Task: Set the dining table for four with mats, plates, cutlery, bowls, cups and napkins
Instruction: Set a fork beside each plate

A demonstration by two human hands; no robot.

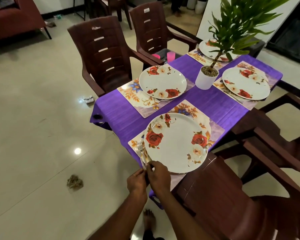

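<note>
Both hands meet at the near edge of the purple-clothed tabletop (197, 101). Left hand (137, 179) has its fingers curled around the handles of the steel cutlery (141, 153), a fork plainly among it. Right hand (158, 174) pinches the same handles with fingertips, setting them on the near floral placemat (216, 130), just left of the near white rose-printed plate (176, 142).

Outward, a second rose plate (163, 80) sits on its mat at the left edge, a third (246, 84) at the right edge with cutlery apparently beside it, and a fourth (206, 47) at the far edge behind the white potted plant (205, 78).

Mats and plates look done for all four places. Cutlery seems partly laid. Bowls and napkins are not visible; pink cups (171, 55) wait on a brown plastic chair (152, 28) beyond the far left corner.
</note>
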